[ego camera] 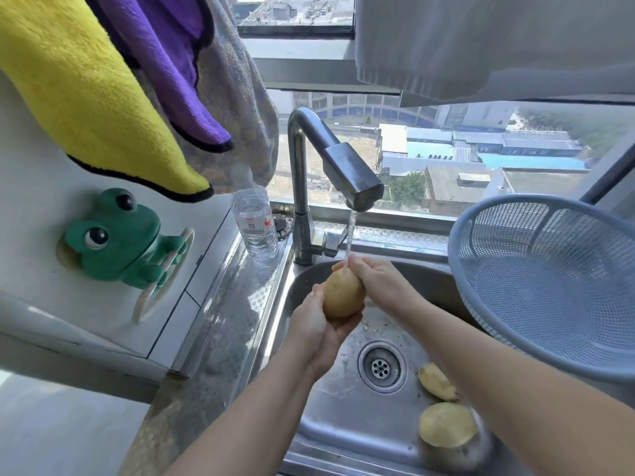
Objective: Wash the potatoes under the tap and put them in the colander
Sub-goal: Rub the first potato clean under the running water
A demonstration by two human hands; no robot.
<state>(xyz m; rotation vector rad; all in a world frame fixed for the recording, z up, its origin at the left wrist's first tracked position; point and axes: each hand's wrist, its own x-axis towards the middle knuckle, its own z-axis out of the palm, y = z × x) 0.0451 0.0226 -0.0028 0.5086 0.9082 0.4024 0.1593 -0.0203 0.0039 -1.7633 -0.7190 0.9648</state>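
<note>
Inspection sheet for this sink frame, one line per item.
Surface: steel sink, wet, specks of debris around the drain.
Job's things: held potato under the running tap; second potato right of the drain; third potato nearer the front; colander at the sink's right edge, nothing seen in it.
Clutter: water bottle left of the tap; frog holder on the left wall.
Grippers: left hand cups the held potato from below; right hand grips its top end.
Cables: nothing seen.
Surroundings: window behind the sink; yellow cloth and purple cloth hanging upper left.
</note>
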